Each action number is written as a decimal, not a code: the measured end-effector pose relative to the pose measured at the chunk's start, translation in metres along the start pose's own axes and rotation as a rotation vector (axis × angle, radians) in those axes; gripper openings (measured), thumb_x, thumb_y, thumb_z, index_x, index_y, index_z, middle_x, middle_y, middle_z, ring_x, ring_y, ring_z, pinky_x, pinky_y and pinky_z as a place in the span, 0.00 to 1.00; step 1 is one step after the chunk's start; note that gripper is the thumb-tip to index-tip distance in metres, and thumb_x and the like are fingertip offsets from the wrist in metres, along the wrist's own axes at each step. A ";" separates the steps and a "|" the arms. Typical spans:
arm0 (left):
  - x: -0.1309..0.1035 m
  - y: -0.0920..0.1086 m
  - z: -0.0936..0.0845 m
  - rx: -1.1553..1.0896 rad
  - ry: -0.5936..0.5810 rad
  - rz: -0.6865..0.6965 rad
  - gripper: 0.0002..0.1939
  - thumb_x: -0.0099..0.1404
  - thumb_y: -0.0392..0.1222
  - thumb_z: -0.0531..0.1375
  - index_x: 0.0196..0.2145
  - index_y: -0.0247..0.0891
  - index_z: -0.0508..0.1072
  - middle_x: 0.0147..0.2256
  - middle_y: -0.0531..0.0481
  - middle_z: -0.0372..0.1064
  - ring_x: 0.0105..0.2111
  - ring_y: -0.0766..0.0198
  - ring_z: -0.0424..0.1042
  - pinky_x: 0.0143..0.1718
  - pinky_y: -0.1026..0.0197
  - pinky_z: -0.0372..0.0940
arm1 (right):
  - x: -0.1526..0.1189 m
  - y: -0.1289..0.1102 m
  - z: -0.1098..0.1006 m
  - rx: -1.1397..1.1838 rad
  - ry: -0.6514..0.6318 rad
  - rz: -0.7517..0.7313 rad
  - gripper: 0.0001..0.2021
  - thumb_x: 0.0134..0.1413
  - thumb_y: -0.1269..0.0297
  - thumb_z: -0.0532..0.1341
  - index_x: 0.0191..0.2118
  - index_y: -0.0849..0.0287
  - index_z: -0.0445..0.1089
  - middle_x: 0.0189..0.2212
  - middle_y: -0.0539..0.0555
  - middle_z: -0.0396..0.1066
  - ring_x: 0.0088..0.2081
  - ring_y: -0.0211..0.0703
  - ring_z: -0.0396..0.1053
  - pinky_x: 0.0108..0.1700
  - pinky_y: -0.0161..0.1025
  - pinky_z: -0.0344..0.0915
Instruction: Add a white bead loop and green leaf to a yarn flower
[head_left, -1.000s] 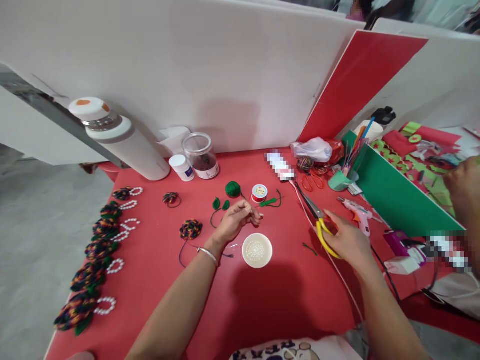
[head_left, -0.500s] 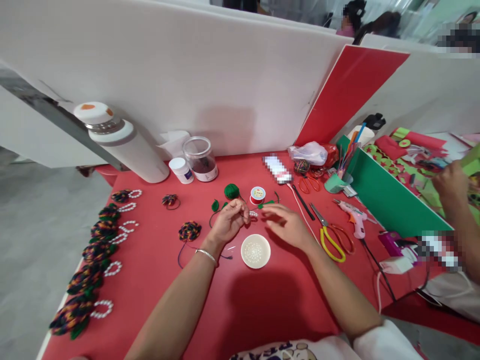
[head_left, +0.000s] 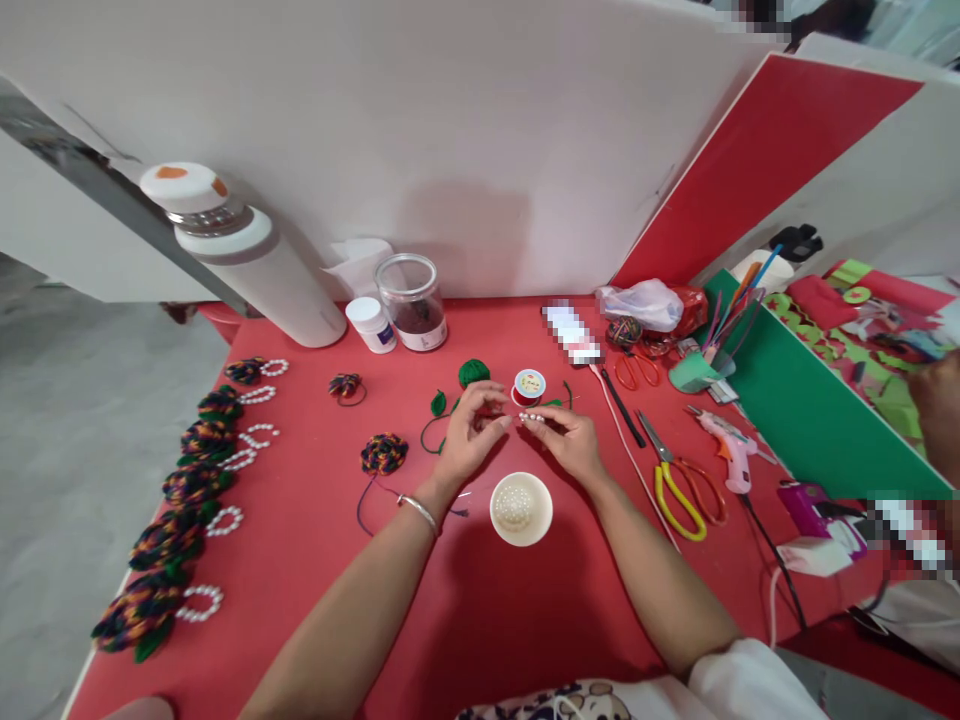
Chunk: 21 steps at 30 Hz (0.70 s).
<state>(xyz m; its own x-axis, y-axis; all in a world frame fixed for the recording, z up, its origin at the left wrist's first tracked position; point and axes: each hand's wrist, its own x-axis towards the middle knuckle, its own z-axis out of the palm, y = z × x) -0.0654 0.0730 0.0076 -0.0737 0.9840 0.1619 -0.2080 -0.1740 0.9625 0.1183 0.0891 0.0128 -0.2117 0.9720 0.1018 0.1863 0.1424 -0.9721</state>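
Note:
My right hand [head_left: 571,442] pinches a short string of white pearl beads [head_left: 531,417] between thumb and fingertips. Just left of it, my left hand [head_left: 472,432] has its fingers curved and its thumb apart from them; any thin thread there is too fine to make out. Below both hands stands a cream bowl [head_left: 545,520] with loose pearl beads [head_left: 514,507] gathered in it. Behind the fingertips are a spool of red thread [head_left: 529,386] and a green yarn ball [head_left: 473,373]. A multicoloured yarn flower [head_left: 384,453] lies left of my left hand.
Yarn flowers with pearl loops [head_left: 202,603] line the left edge. A white bottle [head_left: 262,265] and a clear jar [head_left: 412,305] stand behind. To the right are yellow-handled scissors [head_left: 679,505], a pink glue gun [head_left: 731,448] and a green divider [head_left: 817,400]. A co-worker's hand shows beyond.
My right hand has moved in and taken hold of the pearl string, which was by my left fingers. My left fingers have spread from a pinch. The beads in the bowl have bunched leftward.

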 end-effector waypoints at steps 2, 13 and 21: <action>-0.001 0.004 0.001 0.135 -0.010 0.069 0.12 0.56 0.41 0.71 0.38 0.37 0.79 0.50 0.41 0.68 0.39 0.60 0.69 0.34 0.64 0.66 | 0.000 0.002 0.002 0.021 0.015 -0.002 0.12 0.53 0.56 0.69 0.40 0.57 0.81 0.38 0.56 0.80 0.39 0.46 0.77 0.45 0.41 0.73; 0.001 -0.012 0.005 0.100 -0.189 -0.248 0.14 0.56 0.48 0.70 0.34 0.34 0.80 0.27 0.47 0.76 0.24 0.64 0.72 0.28 0.62 0.68 | 0.001 0.012 0.001 0.119 -0.037 0.101 0.15 0.55 0.51 0.66 0.37 0.58 0.81 0.30 0.54 0.79 0.29 0.42 0.74 0.33 0.37 0.71; 0.001 -0.007 0.002 0.159 -0.219 -0.216 0.13 0.63 0.48 0.65 0.36 0.34 0.80 0.28 0.47 0.75 0.24 0.66 0.70 0.26 0.64 0.67 | 0.001 0.012 0.001 0.229 0.009 0.158 0.18 0.51 0.51 0.69 0.42 0.59 0.79 0.25 0.51 0.75 0.23 0.36 0.68 0.24 0.33 0.65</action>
<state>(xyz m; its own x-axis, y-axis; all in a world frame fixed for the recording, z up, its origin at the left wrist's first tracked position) -0.0624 0.0753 0.0010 0.1703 0.9851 -0.0227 -0.0397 0.0299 0.9988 0.1197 0.0919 0.0010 -0.1884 0.9806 -0.0537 -0.0059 -0.0558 -0.9984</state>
